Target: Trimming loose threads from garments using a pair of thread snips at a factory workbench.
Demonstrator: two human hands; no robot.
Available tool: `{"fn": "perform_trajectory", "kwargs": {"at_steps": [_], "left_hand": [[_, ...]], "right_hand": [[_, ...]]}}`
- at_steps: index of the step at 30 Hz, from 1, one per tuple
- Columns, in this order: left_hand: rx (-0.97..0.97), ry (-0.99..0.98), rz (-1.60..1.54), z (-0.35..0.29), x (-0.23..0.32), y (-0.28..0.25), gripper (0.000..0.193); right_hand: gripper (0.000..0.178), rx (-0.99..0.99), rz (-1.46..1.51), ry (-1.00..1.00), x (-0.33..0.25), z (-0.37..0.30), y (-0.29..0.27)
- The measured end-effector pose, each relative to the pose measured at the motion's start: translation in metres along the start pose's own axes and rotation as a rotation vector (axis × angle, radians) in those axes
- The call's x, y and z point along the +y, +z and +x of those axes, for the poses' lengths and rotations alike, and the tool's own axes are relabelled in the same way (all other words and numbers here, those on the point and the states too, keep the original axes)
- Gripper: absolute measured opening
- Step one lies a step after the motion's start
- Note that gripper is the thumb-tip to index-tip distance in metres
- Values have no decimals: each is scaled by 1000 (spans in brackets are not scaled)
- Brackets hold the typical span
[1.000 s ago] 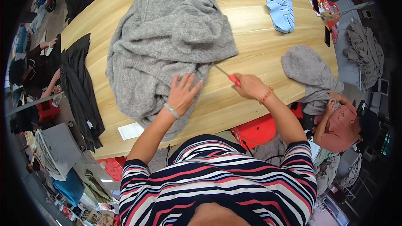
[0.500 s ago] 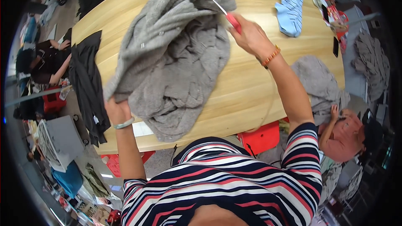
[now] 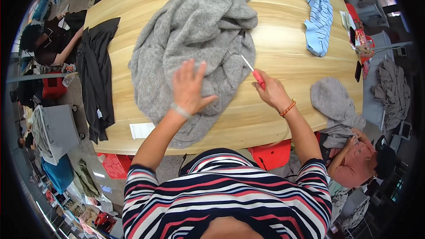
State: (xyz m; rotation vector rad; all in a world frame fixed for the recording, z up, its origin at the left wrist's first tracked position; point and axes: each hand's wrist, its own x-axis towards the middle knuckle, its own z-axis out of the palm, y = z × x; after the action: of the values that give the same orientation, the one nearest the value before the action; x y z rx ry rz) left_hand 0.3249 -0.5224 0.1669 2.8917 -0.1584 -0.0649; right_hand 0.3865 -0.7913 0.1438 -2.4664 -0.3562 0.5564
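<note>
A grey knitted garment [image 3: 195,22] lies bunched in loose folds on the wooden table. Spread flat on its near part is my left hand [image 3: 191,89], fingers apart and thumb out to the right. My right hand [image 3: 271,92] is closed round the red handle of a slim tool [image 3: 258,79] with a thin metal shaft, just off the garment's right edge. The shaft points up and left, its tip over the garment's right side; whether the tip touches the knit I cannot tell.
White paper [image 3: 141,130] lies by the near edge. Dark trousers [image 3: 99,75] drape over the left end; a blue striped cloth [image 3: 318,22] lies far right. Another grey knit [image 3: 334,99] is in the hands of a person [image 3: 354,161] at right. Red stools [image 3: 271,155] stand below.
My left hand has let go of the garment's lifted left edge and moved right, onto the cloth. The garment has settled flatter. My right hand has come nearer with the tool.
</note>
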Motion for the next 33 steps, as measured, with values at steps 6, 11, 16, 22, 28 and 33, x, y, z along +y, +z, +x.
{"fn": "perform_trajectory", "kwargs": {"at_steps": [6, 11, 16, 22, 28, 33], "left_hand": [[-259, -189, 91, 50, 28, 78, 102], [-246, -267, 84, 61, -30, 121, 48], [-93, -328, -1695, 51, -100, 63, 34], [-81, -333, -1793, 23, -150, 31, 32], [176, -494, -1461, -7, -161, 70, 32], [472, 74, -230, 15, -77, 19, 44]], "right_hand": [[43, 41, 15, 32, 1, -30, 3], [42, 75, 104, -22, 17, -38, 27], [43, 61, 120, -4, 11, -42, 5], [43, 95, 155, -86, -19, -33, -15], [43, -229, 47, -209, -76, -22, -8], [39, -333, -49, -318, -85, -21, 13]]}}
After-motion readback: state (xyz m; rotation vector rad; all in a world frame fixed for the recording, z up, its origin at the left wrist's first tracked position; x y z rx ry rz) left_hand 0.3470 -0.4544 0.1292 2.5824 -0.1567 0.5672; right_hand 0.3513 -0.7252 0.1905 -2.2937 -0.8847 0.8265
